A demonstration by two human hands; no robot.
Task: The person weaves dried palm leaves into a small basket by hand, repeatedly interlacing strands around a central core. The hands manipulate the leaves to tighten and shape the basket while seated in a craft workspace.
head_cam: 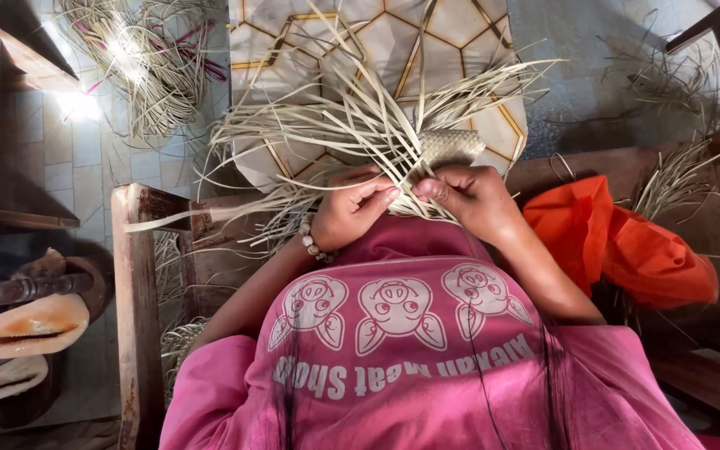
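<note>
Weave: a small woven patch [450,147] of pale straw strips sits at centre frame, just above the hands, with loose strips [352,125] fanning out to the left and up.
Left hand [350,210]: at centre, just left of the weave, fingers curled and pinching strips; a bead bracelet [313,243] is on the wrist.
Right hand [470,197]: touching the left hand's fingertips, thumb and fingers clenched on strips at the weave's lower edge.
Shirt: pink cloth [410,350] fills the lower centre.
Orange cloth [627,242]: right of centre, on a wooden bench [710,208].
Floor: tiles with a hexagon pattern [393,33] at top centre.
Straw bundle [143,67]: upper left, well apart from the hands.
Sandals [27,329]: lower left edge.
</note>
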